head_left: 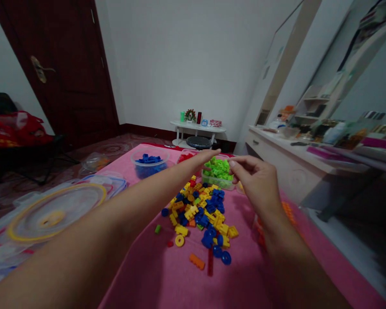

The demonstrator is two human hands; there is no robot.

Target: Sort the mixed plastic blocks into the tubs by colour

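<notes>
A pile of mixed building bricks (201, 214), yellow, blue, red and orange, lies on a pink cloth (167, 274). My left hand (206, 157) stretches far forward with flat, extended fingers, over a box of red bricks (185, 157) and beside a clear box of green bricks (218, 171). My right hand (255, 180) hovers just right of the green box, its fingertips pinched together; whether anything sits between them I cannot make out. A round clear bowl of blue bricks (149, 163) stands at the far left of the cloth.
Clear plastic lids and containers (56, 210) lie left of the cloth. A white dresser (286, 163) crowded with items stands on the right. A small white table (197, 128) and a dark door (61, 64) are at the back. An orange brick container (287, 212) sits behind my right wrist.
</notes>
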